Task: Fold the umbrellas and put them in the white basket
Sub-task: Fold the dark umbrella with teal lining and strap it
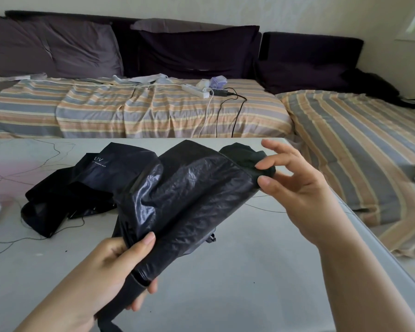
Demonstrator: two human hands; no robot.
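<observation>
A home living space: at the far side a sofa draped in a striped sheet (139, 109), dark cushions (197, 51) along the wall, a power strip (195, 89) with trailing cables, and a white counter (225, 271) nearby.

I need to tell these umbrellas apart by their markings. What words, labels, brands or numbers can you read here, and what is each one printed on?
"UV": white letters on a panel of the black umbrella canopy lying on the white table.
A smaller white line beneath it on the same panel: seems to read "prevent sun", its start creased and unclear.
The glossy black umbrella held by the left hand and right hand: no text visible.
</observation>
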